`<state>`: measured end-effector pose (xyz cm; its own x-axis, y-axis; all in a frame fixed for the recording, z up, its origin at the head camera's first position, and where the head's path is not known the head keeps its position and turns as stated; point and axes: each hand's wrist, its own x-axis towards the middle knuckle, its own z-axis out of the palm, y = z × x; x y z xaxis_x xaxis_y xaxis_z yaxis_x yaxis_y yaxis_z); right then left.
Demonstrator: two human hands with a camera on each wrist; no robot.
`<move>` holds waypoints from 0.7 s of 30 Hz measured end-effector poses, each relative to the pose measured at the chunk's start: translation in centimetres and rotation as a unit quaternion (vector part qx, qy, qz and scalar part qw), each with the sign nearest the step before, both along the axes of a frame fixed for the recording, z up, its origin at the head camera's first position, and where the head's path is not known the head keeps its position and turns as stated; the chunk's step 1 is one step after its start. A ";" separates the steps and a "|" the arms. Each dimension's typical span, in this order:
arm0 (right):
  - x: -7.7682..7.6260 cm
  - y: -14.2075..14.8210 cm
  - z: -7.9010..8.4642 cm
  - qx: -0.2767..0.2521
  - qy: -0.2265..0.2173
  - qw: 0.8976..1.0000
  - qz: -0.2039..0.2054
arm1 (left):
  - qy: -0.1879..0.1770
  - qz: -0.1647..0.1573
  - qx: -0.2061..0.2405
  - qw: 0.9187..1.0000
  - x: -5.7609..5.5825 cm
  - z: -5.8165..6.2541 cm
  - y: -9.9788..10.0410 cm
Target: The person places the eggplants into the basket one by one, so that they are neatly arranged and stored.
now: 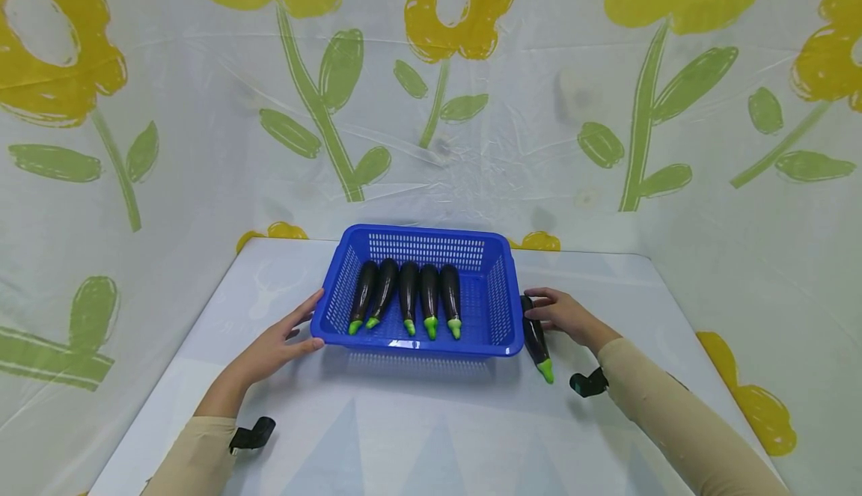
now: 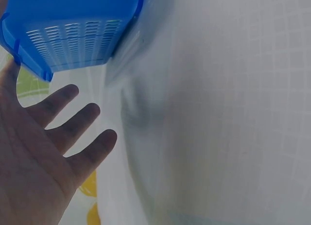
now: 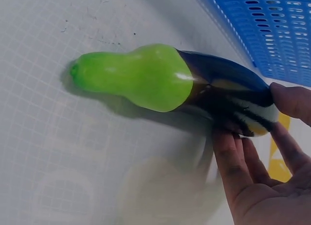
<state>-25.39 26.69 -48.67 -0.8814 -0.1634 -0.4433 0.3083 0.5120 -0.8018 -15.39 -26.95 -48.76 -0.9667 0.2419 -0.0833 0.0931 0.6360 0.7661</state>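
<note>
A blue plastic basket [image 1: 417, 346] with slotted sides stands on the table and holds several dark eggplants [image 1: 408, 286] in a row, green stem ends toward me. My left hand [image 1: 266, 354] is at its left side, fingers spread. In the left wrist view, the index finger reaches the basket's edge while the other fingers extend free. Just right of the basket, another eggplant [image 1: 536, 343] is pinched near its dark end by my right hand [image 1: 569, 316]. Its green stem end [image 3: 131, 79] points away from the fingers in the right wrist view.
The white table [image 1: 404, 421] has pale blue triangle patterns along its front. Behind and beside it hangs a white sheet [image 1: 525, 107] printed with yellow flowers and green leaves. Black wrist cameras [image 1: 252, 434] are worn on both forearms.
</note>
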 end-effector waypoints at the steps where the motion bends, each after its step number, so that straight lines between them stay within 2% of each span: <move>1: 0.1 0.0 0.0 0.000 0.000 1.000 0.000 | 0.000 0.000 0.000 1.000 0.0 0.0 0.0; 21: 0.7 0.2 0.0 -0.002 0.003 1.000 -0.005 | -0.003 0.004 -0.007 1.000 0.0 -0.1 0.1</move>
<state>-24.64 26.88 -48.67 -0.8854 -0.1557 -0.4380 0.3095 0.5058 -0.8053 -15.42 -26.89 -48.82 -0.9683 0.2326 -0.0916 0.0837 0.6469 0.7580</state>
